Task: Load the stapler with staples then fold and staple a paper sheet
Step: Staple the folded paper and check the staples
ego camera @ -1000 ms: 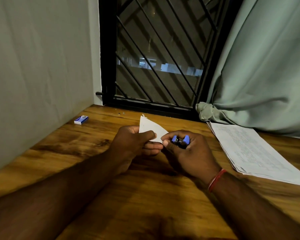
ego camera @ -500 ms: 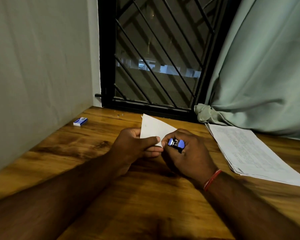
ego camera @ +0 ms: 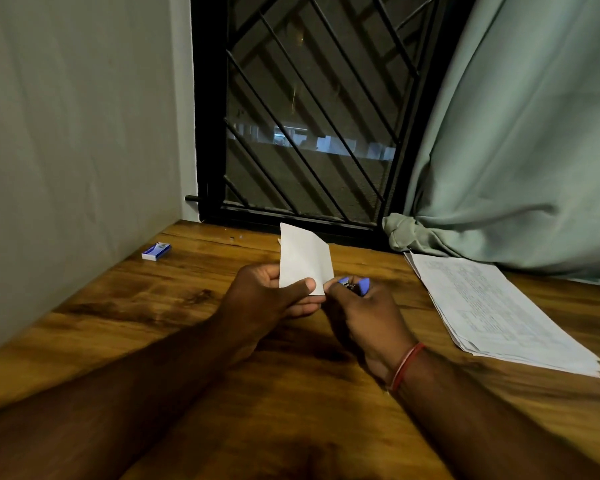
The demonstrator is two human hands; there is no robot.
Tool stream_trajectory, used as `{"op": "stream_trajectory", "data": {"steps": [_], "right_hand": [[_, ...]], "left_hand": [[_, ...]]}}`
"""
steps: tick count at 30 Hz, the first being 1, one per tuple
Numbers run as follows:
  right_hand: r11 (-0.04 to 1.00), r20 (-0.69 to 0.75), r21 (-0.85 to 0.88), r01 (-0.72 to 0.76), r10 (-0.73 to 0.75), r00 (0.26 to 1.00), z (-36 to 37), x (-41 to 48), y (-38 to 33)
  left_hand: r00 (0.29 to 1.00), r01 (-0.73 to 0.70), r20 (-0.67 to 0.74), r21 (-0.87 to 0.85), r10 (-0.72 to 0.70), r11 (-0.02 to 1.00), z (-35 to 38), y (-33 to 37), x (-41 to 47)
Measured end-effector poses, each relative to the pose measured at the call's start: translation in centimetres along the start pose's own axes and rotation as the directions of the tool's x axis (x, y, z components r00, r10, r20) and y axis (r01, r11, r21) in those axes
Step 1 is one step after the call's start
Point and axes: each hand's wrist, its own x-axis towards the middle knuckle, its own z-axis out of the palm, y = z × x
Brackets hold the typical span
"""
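A small folded white paper [ego camera: 303, 259] stands nearly upright above the wooden table [ego camera: 291, 393]. My left hand [ego camera: 267, 299] pinches its lower edge between thumb and fingers. Right beside it, my right hand [ego camera: 364, 315] grips a small blue stapler [ego camera: 355, 284], whose front end meets the paper's lower right corner. Most of the stapler is hidden inside my fingers. A blue and white staple box [ego camera: 156, 251] lies at the far left of the table, close to the wall.
A stack of printed sheets [ego camera: 492, 313] lies on the table to the right. Behind it hangs a knotted green curtain [ego camera: 516, 150]. A barred window [ego camera: 309, 116] closes off the far edge, and a plain wall [ego camera: 77, 133] runs along the left.
The folded paper has tipped up from a low slant to nearly upright. The stapler has shifted slightly in my right hand, staying at the paper's lower corner.
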Motion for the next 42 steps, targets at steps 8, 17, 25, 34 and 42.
{"op": "stream_trajectory", "data": {"steps": [8,17,25,34,42], "right_hand": [[0.01,0.426,-0.828,0.56,-0.639,0.641,-0.4,0.3,0.1],[0.477,0.153,-0.761,0.44,-0.526,0.836,-0.4,0.1,0.4],[0.999,-0.071,-0.037,0.001,-0.004,0.997,1.2,-0.3,0.3],[0.958,-0.03,0.202,-0.204,0.215,0.976,0.3,0.7,-0.3],[0.991,-0.145,0.132,-0.007,0.026,0.989,-1.0,0.4,-1.3]], "left_hand": [[0.993,-0.014,-0.115,0.086,0.023,0.996,0.1,-0.1,0.2],[0.998,0.012,-0.067,0.043,-0.009,0.999,0.5,0.2,-0.2],[0.997,-0.026,-0.068,0.045,0.029,0.999,0.8,-0.2,-0.4],[0.999,-0.04,0.032,-0.057,0.042,0.998,1.1,0.0,-0.5],[0.998,-0.059,-0.024,-0.069,0.058,0.996,0.8,0.5,-0.6]]}}
